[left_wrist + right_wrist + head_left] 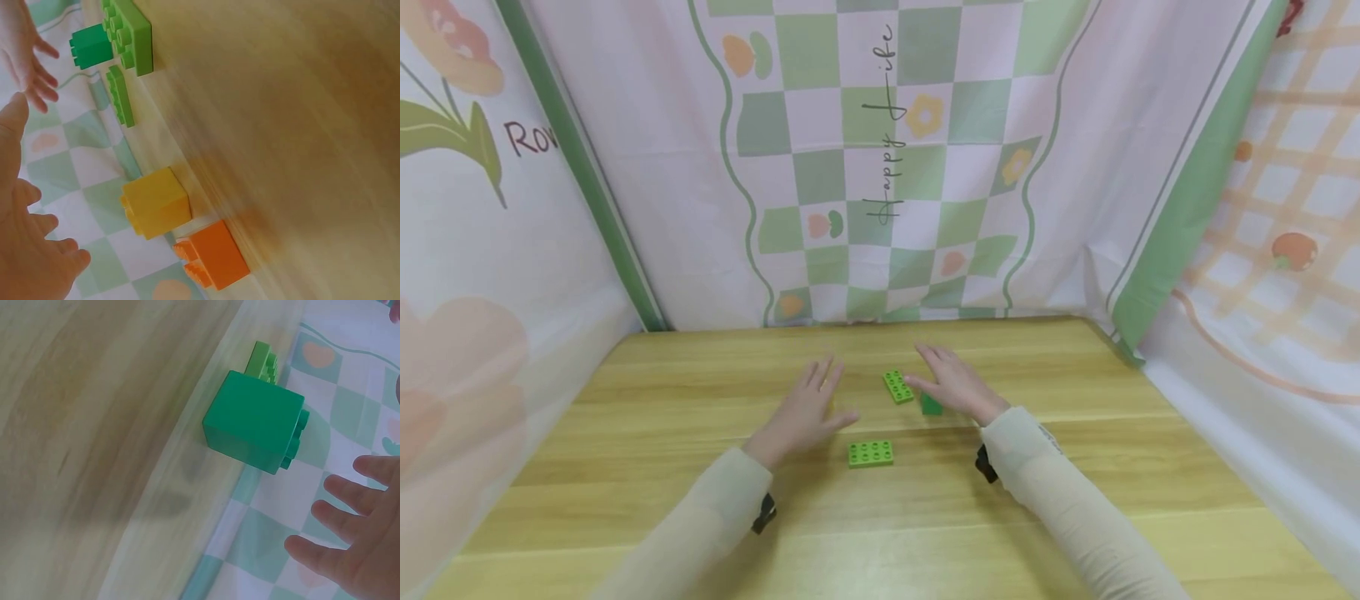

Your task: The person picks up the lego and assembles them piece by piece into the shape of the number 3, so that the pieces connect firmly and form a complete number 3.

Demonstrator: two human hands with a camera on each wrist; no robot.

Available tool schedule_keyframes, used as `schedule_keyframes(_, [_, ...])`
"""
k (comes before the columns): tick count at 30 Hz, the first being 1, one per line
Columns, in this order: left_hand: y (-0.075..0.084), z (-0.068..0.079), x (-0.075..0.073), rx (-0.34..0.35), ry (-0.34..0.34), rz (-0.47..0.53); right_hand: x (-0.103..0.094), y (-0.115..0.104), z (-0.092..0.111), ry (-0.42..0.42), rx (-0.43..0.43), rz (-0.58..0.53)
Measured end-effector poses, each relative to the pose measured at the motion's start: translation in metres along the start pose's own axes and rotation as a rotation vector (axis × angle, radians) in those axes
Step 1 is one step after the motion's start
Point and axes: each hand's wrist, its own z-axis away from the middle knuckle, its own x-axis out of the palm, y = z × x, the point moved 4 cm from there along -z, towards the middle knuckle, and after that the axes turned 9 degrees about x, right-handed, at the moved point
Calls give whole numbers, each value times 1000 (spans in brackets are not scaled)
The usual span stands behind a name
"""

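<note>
With fingers extended, my left hand [797, 421] hovers above the table's left middle and holds nothing. Below it are a yellow toy block [159, 203] and an orange toy block [219, 256]; in the head view the hand hides nearly all of both. My right hand [955, 385], also empty with fingers spread, is over a dark green block [932, 405], which stands apart from it in the right wrist view. Between the hands, a light green eight-stud brick [897, 387] lies angled farther back. Another light green brick [870, 454] lies nearer the front, studs up.
The blocks are on a wood-grain table [880, 542]. A checkered curtain [895, 167] hangs along its back edge, with printed cloth on the left [475, 250] and right [1262, 250]. Dark wrist devices [763, 514] show under both sleeves.
</note>
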Motion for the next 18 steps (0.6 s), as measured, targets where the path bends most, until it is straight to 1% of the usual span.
schedule_keyframes(6, [2,3,4,7,-19,9,2,3,0,-3,-3,-8])
schedule_keyframes(12, [4,4,7,30,-21,-4,2,5,1,-13,-7,-26])
schedule_keyframes(18, [5,4,12,29,-44,-21,4,9,1,-33,4,-37])
